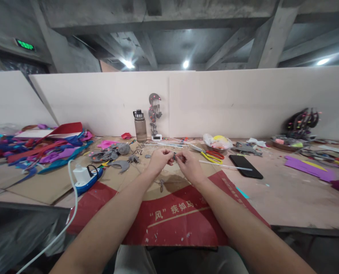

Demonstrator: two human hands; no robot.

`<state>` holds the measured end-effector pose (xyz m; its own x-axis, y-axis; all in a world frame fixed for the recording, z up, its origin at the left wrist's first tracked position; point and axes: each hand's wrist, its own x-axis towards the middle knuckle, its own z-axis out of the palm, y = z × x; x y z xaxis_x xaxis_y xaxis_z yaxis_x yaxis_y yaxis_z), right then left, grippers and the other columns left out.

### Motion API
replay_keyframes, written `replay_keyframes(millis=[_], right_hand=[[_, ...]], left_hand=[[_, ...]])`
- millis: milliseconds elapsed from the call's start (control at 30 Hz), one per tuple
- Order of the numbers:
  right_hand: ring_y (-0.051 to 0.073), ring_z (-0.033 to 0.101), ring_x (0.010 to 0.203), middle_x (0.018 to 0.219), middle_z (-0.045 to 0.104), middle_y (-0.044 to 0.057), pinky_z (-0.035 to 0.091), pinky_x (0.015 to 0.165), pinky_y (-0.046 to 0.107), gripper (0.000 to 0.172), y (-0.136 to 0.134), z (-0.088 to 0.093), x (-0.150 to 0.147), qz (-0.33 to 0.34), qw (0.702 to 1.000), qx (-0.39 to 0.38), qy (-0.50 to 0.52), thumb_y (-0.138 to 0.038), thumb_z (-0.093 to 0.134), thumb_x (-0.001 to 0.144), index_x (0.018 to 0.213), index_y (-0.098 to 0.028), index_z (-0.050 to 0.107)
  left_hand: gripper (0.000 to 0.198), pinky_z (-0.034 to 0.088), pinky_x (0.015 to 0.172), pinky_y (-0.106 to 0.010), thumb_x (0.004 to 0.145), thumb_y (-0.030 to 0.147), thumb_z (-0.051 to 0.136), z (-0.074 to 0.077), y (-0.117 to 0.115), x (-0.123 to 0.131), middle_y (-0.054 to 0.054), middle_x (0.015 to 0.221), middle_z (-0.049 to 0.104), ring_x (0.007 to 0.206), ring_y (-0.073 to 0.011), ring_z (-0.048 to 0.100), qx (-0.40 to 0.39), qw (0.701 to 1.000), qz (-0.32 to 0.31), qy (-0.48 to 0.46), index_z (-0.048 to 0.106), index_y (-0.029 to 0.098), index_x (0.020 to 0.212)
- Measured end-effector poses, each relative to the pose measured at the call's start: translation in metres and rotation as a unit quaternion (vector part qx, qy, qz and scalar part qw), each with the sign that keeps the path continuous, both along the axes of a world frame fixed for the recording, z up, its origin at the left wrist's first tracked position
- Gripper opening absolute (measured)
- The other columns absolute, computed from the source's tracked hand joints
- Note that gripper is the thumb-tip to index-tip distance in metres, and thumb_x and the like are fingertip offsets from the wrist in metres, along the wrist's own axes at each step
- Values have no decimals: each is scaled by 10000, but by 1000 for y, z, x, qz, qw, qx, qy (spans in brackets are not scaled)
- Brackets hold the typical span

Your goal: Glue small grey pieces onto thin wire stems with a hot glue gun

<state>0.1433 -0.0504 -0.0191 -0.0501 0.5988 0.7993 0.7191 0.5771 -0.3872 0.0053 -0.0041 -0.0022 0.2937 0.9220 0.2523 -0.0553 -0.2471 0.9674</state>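
Work surface: a long table (295, 201), crowded along its back edge and left end. At my place lies a red printed sheet (177, 230), brown toward its middle. Both wrists are above it, a good backdrop for close finger work.

Standing behind, against the white partition: a grey hanging ornament (154, 114) with pink dots. Useful to glance at for comparison, I judge.

To my right, a clear strip (225, 165) reaches across the black phone (247, 171); yellow-and-orange scissors (212, 156) lie just beyond. Elbows should stay clear of the strip, which could roll or snag.

Left hand (160, 159): fingertips pinched together. Right hand (188, 164): likewise pinched, tips almost meeting the left's. Both appear to grip the same thing.

To the left, near the grey scraps, a grey crescent (121, 165) lies flat. Below my hands, a small looped piece (161, 185) rests apart on the brown area; best not to brush it with a wrist.

Smallest: the small dark piece (174, 156), between my two sets of fingertips, raised above the sheet. Its form is too small to read. Method: light pinch, left steadying, right making fine adjustments; too hard a squeeze could bend it.
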Motion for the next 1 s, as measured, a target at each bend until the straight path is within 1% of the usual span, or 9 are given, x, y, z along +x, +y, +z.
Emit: replay_keyframes(millis=[100,267,367,500,667,833,933,1000], right_hand=[[143,482,640,661,525,0,353,623,271,111,-1,0,0,2,1000,2,-8,-171,521,845,754,-194,582],[149,486,654,689,542,10,361,629,273,116,-2,0,0,12,1000,-10,-2,-171,510,849,772,-194,593],[155,495,662,684,551,7,371,641,279,91,0,-1,0,1,999,-27,26,-197,523,846,804,-194,603],[160,511,691,733,585,15,386,658,284,76,0,-1,-1,-12,997,-35,66,-219,540,834,854,-189,607],[153,500,672,727,577,14,384,651,283,54,-5,3,-2,-22,998,-27,60,-210,556,819,807,-187,604],[162,512,711,727,576,19,389,673,287,79,-6,5,-1,-15,999,-7,35,-212,546,830,770,-199,597],[155,511,708,737,583,17,390,683,283,72,-5,5,-1,-17,999,-8,51,-212,551,822,760,-196,585],[144,487,664,710,562,5,382,653,276,82,-4,5,-2,-34,996,-22,80,-234,557,814,744,-194,572]], left_hand=[[91,448,463,-204,739,163,620,1,-1,0,10,508,571,409,-74,505,-11,1000,-1,-4,597,115,665],[101,428,450,-198,738,156,609,2,-3,0,1,506,570,410,-72,495,-23,999,-5,-23,592,111,649],[102,423,445,-194,732,161,620,3,-3,0,-4,518,571,428,-73,501,-47,997,-12,-55,588,109,650],[90,421,446,-184,719,151,635,3,-1,0,-4,540,567,459,-71,516,-77,993,-31,-88,588,102,660],[106,418,453,-185,714,176,654,1,1,0,-2,542,564,466,-68,511,-79,993,-34,-84,592,104,666],[101,407,453,-190,707,180,650,1,0,1,-2,543,565,461,-66,496,-70,994,-38,-71,597,106,663],[93,399,448,-189,706,175,639,0,0,1,-5,542,563,461,-67,495,-71,994,-35,-72,595,104,664],[103,396,449,-187,705,186,641,-1,1,1,-6,543,560,465,-67,496,-68,994,-34,-75,593,104,665]])
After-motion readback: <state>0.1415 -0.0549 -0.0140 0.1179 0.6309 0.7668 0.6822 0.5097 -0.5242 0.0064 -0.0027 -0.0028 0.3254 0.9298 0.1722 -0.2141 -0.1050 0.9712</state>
